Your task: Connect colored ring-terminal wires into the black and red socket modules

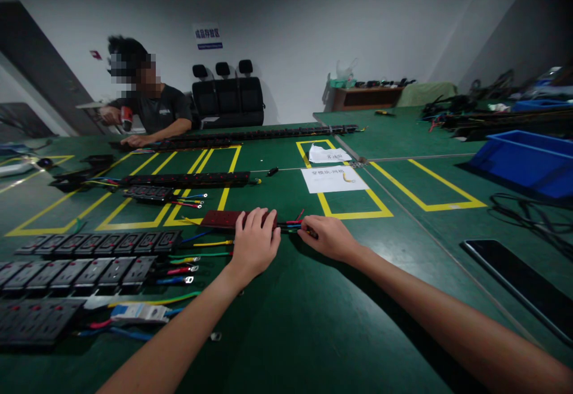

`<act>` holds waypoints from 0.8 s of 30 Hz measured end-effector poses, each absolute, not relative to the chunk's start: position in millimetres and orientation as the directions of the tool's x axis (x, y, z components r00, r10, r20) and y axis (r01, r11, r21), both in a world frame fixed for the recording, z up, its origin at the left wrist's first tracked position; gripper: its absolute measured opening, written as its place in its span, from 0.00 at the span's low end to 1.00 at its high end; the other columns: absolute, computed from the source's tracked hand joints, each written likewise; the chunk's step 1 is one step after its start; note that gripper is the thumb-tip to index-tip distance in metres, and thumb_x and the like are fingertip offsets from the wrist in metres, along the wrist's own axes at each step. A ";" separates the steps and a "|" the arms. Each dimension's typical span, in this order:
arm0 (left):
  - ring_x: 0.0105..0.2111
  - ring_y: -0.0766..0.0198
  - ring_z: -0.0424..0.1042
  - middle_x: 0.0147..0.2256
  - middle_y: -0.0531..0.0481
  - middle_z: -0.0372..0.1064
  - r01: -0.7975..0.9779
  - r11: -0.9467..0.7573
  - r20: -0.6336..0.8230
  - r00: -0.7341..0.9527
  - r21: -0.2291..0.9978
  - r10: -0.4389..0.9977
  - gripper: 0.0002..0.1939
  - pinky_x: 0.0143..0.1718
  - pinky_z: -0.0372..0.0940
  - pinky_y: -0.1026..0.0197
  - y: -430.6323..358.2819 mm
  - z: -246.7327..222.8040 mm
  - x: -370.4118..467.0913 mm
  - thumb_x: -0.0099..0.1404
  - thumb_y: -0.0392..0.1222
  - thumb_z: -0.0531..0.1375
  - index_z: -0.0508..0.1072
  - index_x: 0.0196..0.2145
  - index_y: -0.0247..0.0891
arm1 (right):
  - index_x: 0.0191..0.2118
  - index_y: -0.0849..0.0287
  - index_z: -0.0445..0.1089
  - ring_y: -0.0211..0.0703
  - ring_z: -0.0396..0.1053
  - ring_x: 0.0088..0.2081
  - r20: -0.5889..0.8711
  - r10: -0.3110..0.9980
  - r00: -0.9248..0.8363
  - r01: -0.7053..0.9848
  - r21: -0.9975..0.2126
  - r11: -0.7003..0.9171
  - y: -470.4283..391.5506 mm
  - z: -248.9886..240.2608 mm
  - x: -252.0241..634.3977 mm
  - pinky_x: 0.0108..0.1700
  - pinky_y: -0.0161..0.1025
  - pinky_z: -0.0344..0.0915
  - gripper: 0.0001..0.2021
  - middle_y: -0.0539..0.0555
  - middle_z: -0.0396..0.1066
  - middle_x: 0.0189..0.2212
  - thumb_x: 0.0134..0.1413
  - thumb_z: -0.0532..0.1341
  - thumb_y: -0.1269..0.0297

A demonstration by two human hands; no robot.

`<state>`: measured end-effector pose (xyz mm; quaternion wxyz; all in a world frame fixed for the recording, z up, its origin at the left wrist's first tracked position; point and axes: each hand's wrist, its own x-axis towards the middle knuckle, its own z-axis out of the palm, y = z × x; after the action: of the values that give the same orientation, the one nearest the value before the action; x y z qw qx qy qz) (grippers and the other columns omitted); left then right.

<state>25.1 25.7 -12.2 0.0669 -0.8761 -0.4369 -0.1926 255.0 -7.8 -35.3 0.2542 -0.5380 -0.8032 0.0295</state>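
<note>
A dark red socket strip (pixel 219 219) lies on the green table in the middle. My left hand (pixel 256 243) lies across its right end, fingers curled over the top and gripping it. Red, blue and black wires (pixel 290 224) come out of that end. To their right, my right hand (pixel 329 237) is closed with the fingertips pinched on the wire ends; exactly what sits between the fingers is partly hidden. Left of my hands are rows of black socket modules (pixel 102 242), with coloured wires and ring terminals (pixel 190 279) pointing toward my left forearm.
Long black socket strips (pixel 188 179) lie farther back among yellow tape outlines. White paper sheets (pixel 333 180) are beyond my right hand. At right are a phone (pixel 519 286), a black cable (pixel 528 218) and a blue bin (pixel 532 164). Across the table, a person holds a red power drill (pixel 126 118).
</note>
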 end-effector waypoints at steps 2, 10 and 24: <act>0.63 0.47 0.64 0.60 0.39 0.68 0.792 -0.608 0.402 0.542 0.049 0.738 0.23 0.65 0.55 0.36 25.7 -12.4 25.0 0.75 0.47 0.50 0.69 0.62 0.38 | 0.32 0.57 0.66 0.37 0.61 0.27 0.374 0.881 -0.289 0.849 -0.326 0.417 -8.1 -34.5 254.7 0.30 0.36 0.48 0.09 0.49 0.68 0.27 0.65 0.59 0.63; 0.63 0.47 0.64 0.60 0.39 0.68 0.795 -0.604 0.414 0.536 0.044 0.736 0.23 0.65 0.54 0.36 25.6 -13.3 25.7 0.75 0.46 0.50 0.69 0.62 0.37 | 0.32 0.57 0.66 0.37 0.62 0.27 0.371 0.883 -0.288 0.850 -0.326 0.414 -9.0 -32.8 253.9 0.30 0.36 0.48 0.08 0.49 0.68 0.27 0.64 0.60 0.64; 0.62 0.47 0.65 0.60 0.39 0.69 0.798 -0.599 0.413 0.524 0.067 0.744 0.22 0.65 0.55 0.37 23.6 -11.2 25.5 0.75 0.45 0.51 0.70 0.62 0.38 | 0.31 0.56 0.65 0.38 0.63 0.26 0.371 0.886 -0.277 0.856 -0.325 0.403 -6.2 -33.5 250.1 0.30 0.36 0.48 0.09 0.50 0.69 0.26 0.65 0.58 0.64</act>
<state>25.5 23.6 -11.2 0.0655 -0.8705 -0.4429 -0.2041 250.1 -6.2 -33.5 0.2532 -0.5453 -0.7985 0.0303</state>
